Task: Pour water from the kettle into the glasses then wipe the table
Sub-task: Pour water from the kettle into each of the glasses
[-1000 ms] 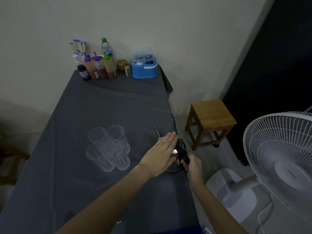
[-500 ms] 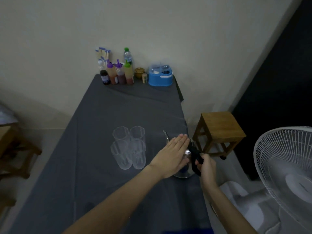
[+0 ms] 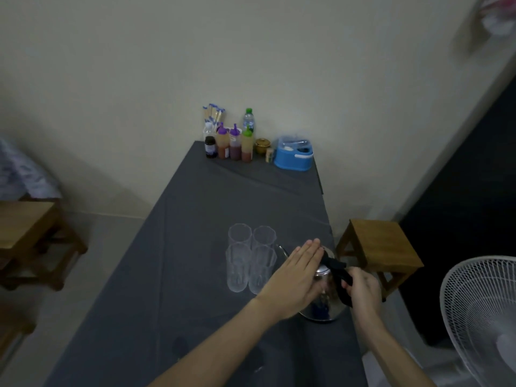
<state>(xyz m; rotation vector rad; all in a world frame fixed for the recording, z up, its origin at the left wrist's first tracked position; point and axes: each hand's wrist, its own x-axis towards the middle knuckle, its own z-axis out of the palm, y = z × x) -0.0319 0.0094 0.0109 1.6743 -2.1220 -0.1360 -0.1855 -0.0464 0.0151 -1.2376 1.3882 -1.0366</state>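
Kettle (image 3: 324,297): right hand (image 3: 363,291) clamps its handle, left hand (image 3: 296,277) flat; four glasses (image 3: 251,258).

I'm seeing plenty of open table (image 3: 201,219) left of and beyond the four glasses (image 3: 250,258). They're crowding just left of the kettle (image 3: 324,300), and condiment bottles (image 3: 234,143) are lining the far edge.

Four clear glasses (image 3: 251,256) stand in a two-by-two cluster just left of the one steel kettle (image 3: 324,297). Two hands are at that kettle: the left hand (image 3: 296,277) flat on top, the right hand (image 3: 363,289) on the black handle. Far beyond the kettle, by the wall, stand three sauce bottles (image 3: 235,145), one water bottle (image 3: 248,120), one dark small bottle (image 3: 210,146) and one blue container (image 3: 293,157). Right of the kettle are one wooden stool (image 3: 382,247) and one white fan (image 3: 483,311).
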